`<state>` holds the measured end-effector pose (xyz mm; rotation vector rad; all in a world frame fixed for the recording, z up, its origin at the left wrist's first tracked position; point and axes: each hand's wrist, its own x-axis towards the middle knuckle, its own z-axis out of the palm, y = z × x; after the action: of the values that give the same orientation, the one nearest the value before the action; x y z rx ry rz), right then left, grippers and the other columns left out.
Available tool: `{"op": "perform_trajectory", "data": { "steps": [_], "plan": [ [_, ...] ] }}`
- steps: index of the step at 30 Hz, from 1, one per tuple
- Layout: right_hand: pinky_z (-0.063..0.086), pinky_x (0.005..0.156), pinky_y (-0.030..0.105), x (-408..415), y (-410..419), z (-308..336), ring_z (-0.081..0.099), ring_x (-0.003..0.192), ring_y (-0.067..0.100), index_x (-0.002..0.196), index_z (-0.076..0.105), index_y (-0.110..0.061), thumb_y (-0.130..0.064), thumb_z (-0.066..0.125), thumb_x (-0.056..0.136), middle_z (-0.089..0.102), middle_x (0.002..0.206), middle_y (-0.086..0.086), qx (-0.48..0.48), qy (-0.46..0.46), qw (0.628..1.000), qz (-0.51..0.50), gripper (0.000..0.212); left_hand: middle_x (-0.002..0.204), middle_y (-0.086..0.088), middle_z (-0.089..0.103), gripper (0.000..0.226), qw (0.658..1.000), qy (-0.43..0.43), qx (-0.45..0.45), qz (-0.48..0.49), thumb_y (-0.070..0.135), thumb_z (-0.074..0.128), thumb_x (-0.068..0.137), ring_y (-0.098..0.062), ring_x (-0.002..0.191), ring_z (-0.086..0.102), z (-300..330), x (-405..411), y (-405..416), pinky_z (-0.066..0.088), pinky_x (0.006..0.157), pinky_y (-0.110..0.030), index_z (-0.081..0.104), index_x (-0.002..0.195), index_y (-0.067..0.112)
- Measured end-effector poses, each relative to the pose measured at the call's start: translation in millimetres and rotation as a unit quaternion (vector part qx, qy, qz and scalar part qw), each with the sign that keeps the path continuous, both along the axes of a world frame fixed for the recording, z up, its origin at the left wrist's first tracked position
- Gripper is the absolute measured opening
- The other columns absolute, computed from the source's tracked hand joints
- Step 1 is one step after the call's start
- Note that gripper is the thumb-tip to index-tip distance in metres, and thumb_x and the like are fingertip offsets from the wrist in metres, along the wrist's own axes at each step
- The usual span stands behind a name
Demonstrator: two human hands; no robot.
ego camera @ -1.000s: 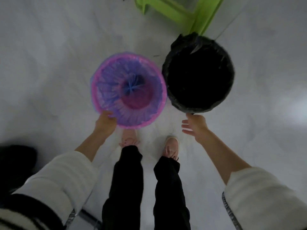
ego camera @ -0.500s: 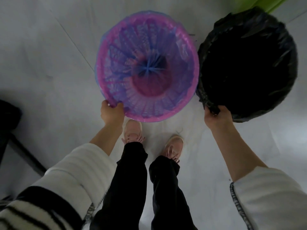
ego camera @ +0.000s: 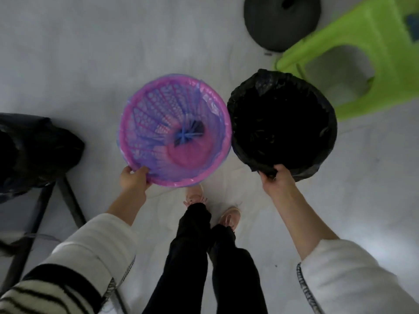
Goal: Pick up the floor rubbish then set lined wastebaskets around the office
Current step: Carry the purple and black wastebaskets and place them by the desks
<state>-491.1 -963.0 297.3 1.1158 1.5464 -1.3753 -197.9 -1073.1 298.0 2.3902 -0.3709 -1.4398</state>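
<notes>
I have one basket in each hand, both carried mouth-up so the liners stay seated. My left hand (ego camera: 133,181) is closed on the near rim of the round pink plastic lattice wastebasket with its translucent purple liner (ego camera: 174,130), thumb over the lip and the other fingers hidden beneath. My right hand (ego camera: 275,177) is clenched on the near edge of the round wastebasket wrapped in a black plastic liner (ego camera: 282,123), pinching liner and rim together, which I judge keeps the bag from slipping. The two rims sit just beside each other, possibly touching, held out ahead of my feet above the pale grey floor (ego camera: 113,53).

Compared with half a second ago, both baskets appear smaller and lower in view, and the lime-green plastic stool (ego camera: 371,53) now shows almost whole at upper right, with a dark round ring-shaped object (ego camera: 281,21) beyond it. A second ago my right hand was open and only reaching for the black basket. A black bag on a dark-legged stand (ego camera: 34,150) sits at my left.
</notes>
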Motion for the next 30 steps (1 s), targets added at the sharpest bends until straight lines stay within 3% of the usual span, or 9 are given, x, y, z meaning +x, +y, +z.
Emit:
{"op": "perform_trajectory", "data": {
  "steps": [4,8,11,13,15,16,20,25,30],
  "plan": [
    [0.049,0.095,0.045,18.9,-80.6,73.0,0.053,0.122,0.033,0.137,0.042,-0.008,0.002,0.047,0.088,0.054,0.134,0.015,-0.027,0.023,0.998,0.052,0.050,0.077,-0.004,0.051,0.029,0.997,0.013,-0.040,0.069,-0.003,0.051,0.084,-0.014,0.060,0.048,74.9,29.1,-47.2,0.049,0.035,-0.016,0.051,0.108,0.014],
    [0.049,0.093,0.044,47.9,-170.5,141.0,0.050,0.125,0.032,0.137,0.041,-0.004,0.002,0.045,0.088,0.051,0.136,0.014,-0.045,0.037,0.988,0.142,0.049,0.073,-0.003,0.049,0.025,0.987,0.024,-0.090,0.131,-0.004,0.048,0.085,-0.013,0.060,0.047,139.7,62.1,-91.9,0.048,0.038,-0.016,0.050,0.103,0.012],
    [0.045,0.100,0.042,76.9,-238.3,183.7,0.051,0.125,0.030,0.129,0.047,-0.002,0.000,0.045,0.090,0.051,0.138,0.014,-0.067,0.030,0.976,0.204,0.039,0.072,-0.002,0.048,0.019,0.973,0.014,-0.124,0.195,-0.003,0.050,0.085,-0.013,0.061,0.047,187.0,95.7,-123.9,0.048,0.038,-0.017,0.050,0.099,0.009],
    [0.047,0.098,0.040,94.2,-275.4,209.1,0.058,0.111,0.030,0.120,0.048,-0.006,-0.001,0.046,0.090,0.051,0.138,0.016,-0.083,0.027,0.967,0.241,0.030,0.073,-0.003,0.049,0.018,0.963,0.011,-0.139,0.229,-0.002,0.050,0.085,-0.014,0.062,0.049,212.9,114.3,-142.8,0.049,0.037,-0.018,0.050,0.099,0.009],
    [0.050,0.090,0.040,114.6,-319.0,236.5,0.059,0.094,0.029,0.123,0.047,-0.002,-0.002,0.049,0.089,0.050,0.137,0.018,-0.100,0.027,0.954,0.282,0.034,0.073,-0.003,0.050,0.019,0.950,0.012,-0.151,0.272,-0.002,0.050,0.084,-0.015,0.063,0.051,239.8,136.6,-168.0,0.050,0.038,-0.020,0.050,0.099,0.009],
    [0.050,0.089,0.040,122.7,-338.9,248.8,0.057,0.096,0.029,0.129,0.045,-0.001,-0.002,0.049,0.089,0.049,0.137,0.019,-0.104,0.029,0.951,0.291,0.040,0.073,-0.003,0.050,0.020,0.944,0.013,-0.157,0.290,-0.003,0.049,0.084,-0.015,0.063,0.052,250.1,144.9,-180.1,0.051,0.039,-0.021,0.050,0.100,0.009],
    [0.049,0.081,0.042,161.0,-441.0,297.8,0.051,0.120,0.033,0.138,0.039,-0.003,0.000,0.050,0.090,0.047,0.136,0.019,-0.132,0.031,0.920,0.369,0.049,0.074,-0.003,0.051,0.021,0.911,0.017,-0.194,0.364,-0.003,0.047,0.085,-0.015,0.064,0.053,296.0,183.2,-246.5,0.053,0.046,-0.024,0.049,0.101,0.010],
    [0.050,0.078,0.041,232.7,-569.4,349.5,0.053,0.104,0.032,0.133,0.041,-0.002,0.003,0.050,0.088,0.049,0.134,0.022,-0.173,0.036,0.863,0.473,0.046,0.078,-0.006,0.051,0.023,0.868,0.017,-0.239,0.435,-0.005,0.046,0.084,-0.017,0.066,0.055,341.0,241.5,-328.2,0.056,0.054,-0.034,0.048,0.103,0.008],
    [0.050,0.078,0.039,329.9,-664.1,376.4,0.051,0.119,0.035,0.135,0.039,0.000,0.002,0.050,0.089,0.047,0.135,0.023,-0.191,0.030,0.806,0.560,0.048,0.102,-0.012,0.054,0.037,0.833,-0.004,-0.262,0.487,-0.003,0.045,0.086,-0.027,0.079,0.060,370.4,315.8,-380.2,0.051,0.077,-0.036,0.048,0.123,0.002]
  ]
}}
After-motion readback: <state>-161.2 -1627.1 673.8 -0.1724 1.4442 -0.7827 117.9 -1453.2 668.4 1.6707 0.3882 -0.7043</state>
